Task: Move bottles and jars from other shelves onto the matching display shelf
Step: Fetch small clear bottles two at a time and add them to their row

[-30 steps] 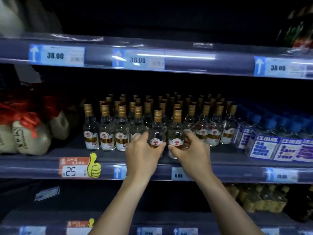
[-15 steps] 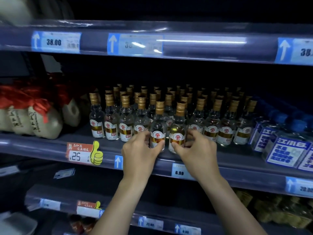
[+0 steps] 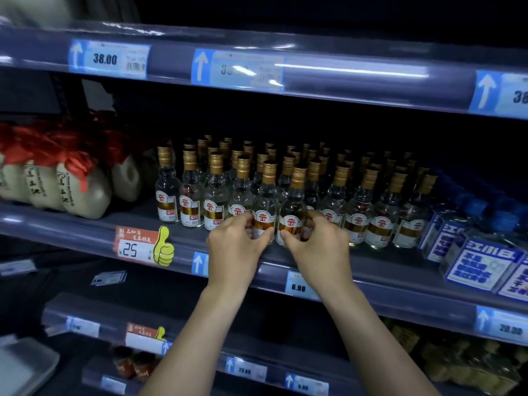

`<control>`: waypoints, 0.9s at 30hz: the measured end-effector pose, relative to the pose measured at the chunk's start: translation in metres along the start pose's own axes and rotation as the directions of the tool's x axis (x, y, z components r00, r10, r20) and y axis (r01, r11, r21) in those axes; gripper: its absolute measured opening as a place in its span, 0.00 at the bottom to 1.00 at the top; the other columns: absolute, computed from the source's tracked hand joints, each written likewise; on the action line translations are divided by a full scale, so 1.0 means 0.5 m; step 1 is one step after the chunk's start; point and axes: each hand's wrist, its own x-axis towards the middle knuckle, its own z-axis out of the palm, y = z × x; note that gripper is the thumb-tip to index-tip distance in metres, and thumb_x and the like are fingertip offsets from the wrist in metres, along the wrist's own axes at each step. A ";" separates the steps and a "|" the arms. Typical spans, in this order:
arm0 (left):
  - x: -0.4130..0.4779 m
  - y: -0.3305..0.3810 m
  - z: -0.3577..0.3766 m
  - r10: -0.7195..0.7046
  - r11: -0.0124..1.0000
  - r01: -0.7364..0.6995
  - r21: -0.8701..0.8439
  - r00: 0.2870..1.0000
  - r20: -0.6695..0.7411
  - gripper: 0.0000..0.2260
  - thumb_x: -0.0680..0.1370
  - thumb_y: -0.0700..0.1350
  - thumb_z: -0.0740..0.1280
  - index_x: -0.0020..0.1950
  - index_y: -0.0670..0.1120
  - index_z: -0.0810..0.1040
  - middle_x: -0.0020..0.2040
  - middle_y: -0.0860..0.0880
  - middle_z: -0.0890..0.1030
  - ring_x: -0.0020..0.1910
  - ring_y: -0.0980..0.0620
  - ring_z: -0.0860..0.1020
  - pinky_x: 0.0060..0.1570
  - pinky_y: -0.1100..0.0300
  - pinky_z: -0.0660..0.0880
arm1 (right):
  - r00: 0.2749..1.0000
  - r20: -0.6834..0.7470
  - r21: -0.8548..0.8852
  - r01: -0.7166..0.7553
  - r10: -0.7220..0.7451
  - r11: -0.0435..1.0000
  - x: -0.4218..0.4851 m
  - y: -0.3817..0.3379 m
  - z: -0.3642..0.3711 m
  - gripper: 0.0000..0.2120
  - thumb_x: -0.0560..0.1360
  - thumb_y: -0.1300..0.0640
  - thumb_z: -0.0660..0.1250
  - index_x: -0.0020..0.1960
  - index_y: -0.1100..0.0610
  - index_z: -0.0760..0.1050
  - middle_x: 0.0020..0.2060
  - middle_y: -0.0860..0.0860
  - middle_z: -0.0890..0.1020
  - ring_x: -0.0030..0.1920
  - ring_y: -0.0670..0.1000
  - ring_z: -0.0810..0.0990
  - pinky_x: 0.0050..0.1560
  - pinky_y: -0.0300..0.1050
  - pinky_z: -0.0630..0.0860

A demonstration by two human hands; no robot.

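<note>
Glass minis w/ gold caps fill the middle shelf [image 3: 371,270], and two of them now stand at its front edge, side by side, ahead of the front row. L hand [image 3: 237,247] wraps the left bottle [image 3: 264,207] low on its label; R hand [image 3: 317,247] wraps the right bottle [image 3: 293,212] the same way, thumbs toward each other, fingers [image 3: 317,221] curled round the far sides. Both bottles upright, bases look down on the shelf, though the hands hide the contact. Vs. a sec ago the pair sits closer together, now nearly touching, and the grip looks snugger; shelf also sits differently in view, prob. head motion. Meaning: this reads as final squaring-up of two bottles onto their matching spot above the 6.98 tag [image 3: 298,285], not a fresh pick. Next likely: let go, maybe nudge them back into line w/ the row. Risk: knocking neighbours, rows are tight. Cloth-topped jars [image 3: 83,190] sit toward the shelf's left end, blue-label boxes [image 3: 480,267] toward the right end, both untouched.
</note>
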 end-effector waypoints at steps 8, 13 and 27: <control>-0.076 -0.008 -0.118 -0.154 0.988 0.152 -0.022 0.980 -0.126 0.14 0.74 0.46 0.79 0.58 0.46 0.84 0.49 0.55 0.84 0.45 0.59 0.81 0.50 0.66 0.78 | 0.982 -0.150 0.174 0.141 -0.115 0.975 -0.100 -0.010 -0.054 0.21 0.74 0.52 0.78 0.64 0.59 0.81 0.51 0.50 0.85 0.50 0.50 0.83 0.54 0.47 0.81; -0.194 -0.044 -0.207 -0.244 0.961 0.252 0.110 0.966 -0.081 0.13 0.74 0.47 0.77 0.58 0.52 0.83 0.51 0.58 0.84 0.47 0.62 0.82 0.49 0.71 0.77 | 0.984 -0.040 0.360 0.178 -0.176 0.916 -0.206 -0.040 -0.008 0.14 0.75 0.51 0.75 0.57 0.59 0.83 0.45 0.51 0.86 0.43 0.51 0.84 0.47 0.51 0.82; -0.666 -0.177 -0.619 -0.732 0.623 0.569 0.536 0.666 0.145 0.14 0.74 0.49 0.73 0.58 0.47 0.84 0.53 0.49 0.86 0.51 0.47 0.84 0.52 0.54 0.79 | 0.566 0.753 0.172 0.325 -0.337 0.930 -0.732 -0.158 0.201 0.21 0.78 0.45 0.69 0.66 0.55 0.79 0.59 0.54 0.84 0.60 0.57 0.82 0.56 0.49 0.78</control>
